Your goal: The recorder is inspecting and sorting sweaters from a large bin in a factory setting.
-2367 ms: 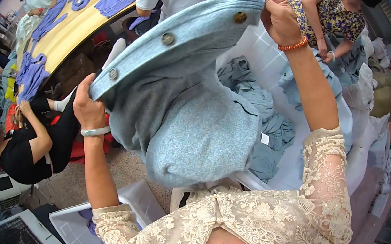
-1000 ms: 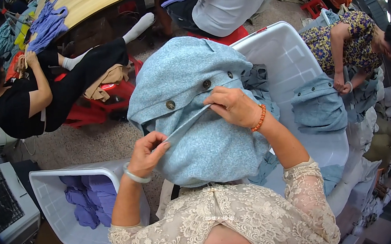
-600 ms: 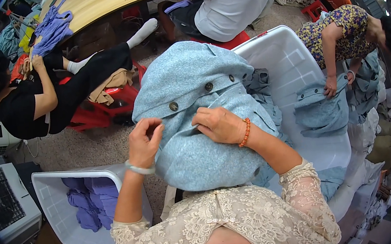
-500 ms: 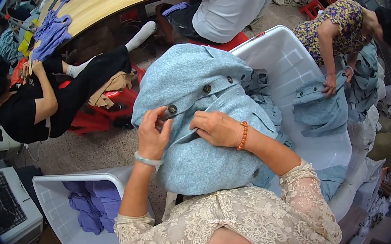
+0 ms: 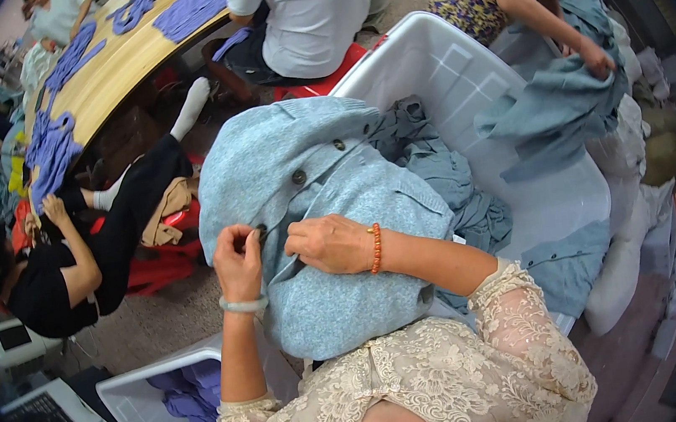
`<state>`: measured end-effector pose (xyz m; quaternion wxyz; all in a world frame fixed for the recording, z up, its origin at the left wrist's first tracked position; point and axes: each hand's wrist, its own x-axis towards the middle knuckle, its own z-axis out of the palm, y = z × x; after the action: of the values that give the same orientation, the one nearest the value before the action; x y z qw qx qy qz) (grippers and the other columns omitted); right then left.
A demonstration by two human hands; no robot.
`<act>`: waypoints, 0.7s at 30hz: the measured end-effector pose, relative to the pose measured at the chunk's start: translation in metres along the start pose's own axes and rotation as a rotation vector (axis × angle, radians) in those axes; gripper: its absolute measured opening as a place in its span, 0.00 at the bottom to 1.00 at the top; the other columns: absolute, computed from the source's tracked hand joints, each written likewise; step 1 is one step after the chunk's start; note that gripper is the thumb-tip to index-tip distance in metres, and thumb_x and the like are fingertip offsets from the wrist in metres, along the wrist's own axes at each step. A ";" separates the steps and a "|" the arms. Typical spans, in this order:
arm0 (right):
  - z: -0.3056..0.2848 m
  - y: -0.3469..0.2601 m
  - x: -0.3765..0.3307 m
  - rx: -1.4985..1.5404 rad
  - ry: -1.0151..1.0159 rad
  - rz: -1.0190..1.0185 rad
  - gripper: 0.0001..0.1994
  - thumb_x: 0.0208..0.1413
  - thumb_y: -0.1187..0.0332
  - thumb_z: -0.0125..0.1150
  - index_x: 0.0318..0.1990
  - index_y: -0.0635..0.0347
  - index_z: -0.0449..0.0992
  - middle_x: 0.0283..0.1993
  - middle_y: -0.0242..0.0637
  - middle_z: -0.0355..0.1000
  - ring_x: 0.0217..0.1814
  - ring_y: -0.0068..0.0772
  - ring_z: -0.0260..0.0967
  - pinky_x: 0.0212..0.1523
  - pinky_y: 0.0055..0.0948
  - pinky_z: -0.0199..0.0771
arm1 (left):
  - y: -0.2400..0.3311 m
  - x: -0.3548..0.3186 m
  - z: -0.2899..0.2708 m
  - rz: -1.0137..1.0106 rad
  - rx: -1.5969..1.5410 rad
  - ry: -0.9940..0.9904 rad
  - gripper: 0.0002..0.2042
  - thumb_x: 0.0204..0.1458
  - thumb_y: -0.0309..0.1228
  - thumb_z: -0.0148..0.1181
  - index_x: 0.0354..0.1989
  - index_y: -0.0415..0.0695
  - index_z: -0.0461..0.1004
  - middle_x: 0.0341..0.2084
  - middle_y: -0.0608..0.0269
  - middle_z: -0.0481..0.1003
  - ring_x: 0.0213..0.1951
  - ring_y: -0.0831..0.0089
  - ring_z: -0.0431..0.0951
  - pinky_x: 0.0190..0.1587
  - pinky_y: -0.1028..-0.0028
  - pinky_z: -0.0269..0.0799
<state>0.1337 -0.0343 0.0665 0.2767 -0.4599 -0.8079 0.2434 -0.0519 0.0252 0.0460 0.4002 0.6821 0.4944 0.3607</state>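
A light blue knitted cardigan (image 5: 342,312) with dark round buttons lies bunched up in front of my chest. My left hand (image 5: 236,261) pinches one dark button (image 5: 261,232) at the edge of the button band, thumb and forefinger closed on it. Beside it, my right hand (image 5: 332,244) is closed on the facing edge of the cardigan, fingers bent around the cloth. Farther up the band sit a second button (image 5: 298,177) and others, spaced apart. The buttonhole side near my right fingertips is partly hidden by the hand.
A large white bin (image 5: 454,53) holding blue-grey garments (image 5: 453,188) stands to my right. On my left is another white bin (image 5: 129,397) with purple garments (image 5: 193,402). Co-workers sit or bend around a wooden table (image 5: 98,80) and the right bin.
My view has turned, shifting the surroundings. My left hand has gone from one button to another lower on the band. The co-worker at right has lifted and spread a blue-grey garment.
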 end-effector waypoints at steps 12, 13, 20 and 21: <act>0.002 0.001 -0.004 0.044 0.126 -0.049 0.06 0.44 0.75 0.56 0.31 0.60 0.68 0.30 0.37 0.64 0.33 0.39 0.69 0.30 0.34 0.71 | 0.011 -0.015 0.000 -0.344 -0.557 -0.101 0.06 0.49 0.23 0.61 0.35 0.36 0.72 0.25 0.66 0.73 0.23 0.84 0.70 0.26 0.85 0.66; 0.003 0.000 -0.004 0.040 0.138 -0.044 0.06 0.43 0.75 0.57 0.31 0.59 0.68 0.29 0.37 0.65 0.32 0.38 0.69 0.30 0.34 0.71 | 0.012 -0.015 0.002 -0.385 -0.604 -0.085 0.08 0.49 0.22 0.61 0.37 0.35 0.73 0.25 0.65 0.74 0.23 0.83 0.70 0.26 0.85 0.66; -0.002 -0.009 -0.007 -0.032 0.253 -0.019 0.08 0.42 0.75 0.59 0.31 0.58 0.69 0.27 0.35 0.64 0.29 0.36 0.68 0.28 0.32 0.70 | 0.021 -0.013 -0.001 -0.441 -0.709 -0.099 0.06 0.48 0.22 0.61 0.34 0.35 0.74 0.25 0.64 0.75 0.23 0.82 0.70 0.27 0.85 0.65; -0.002 -0.010 -0.007 -0.036 0.256 -0.016 0.08 0.42 0.75 0.59 0.31 0.58 0.69 0.27 0.35 0.64 0.29 0.36 0.68 0.28 0.32 0.70 | 0.020 -0.013 0.000 -0.444 -0.698 -0.119 0.06 0.48 0.23 0.61 0.34 0.35 0.74 0.25 0.64 0.75 0.23 0.82 0.70 0.27 0.85 0.64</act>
<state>0.1319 -0.0448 0.0732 0.3711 -0.4859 -0.7738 0.1658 -0.0474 0.0088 0.0633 0.7033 0.4021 0.4537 0.3714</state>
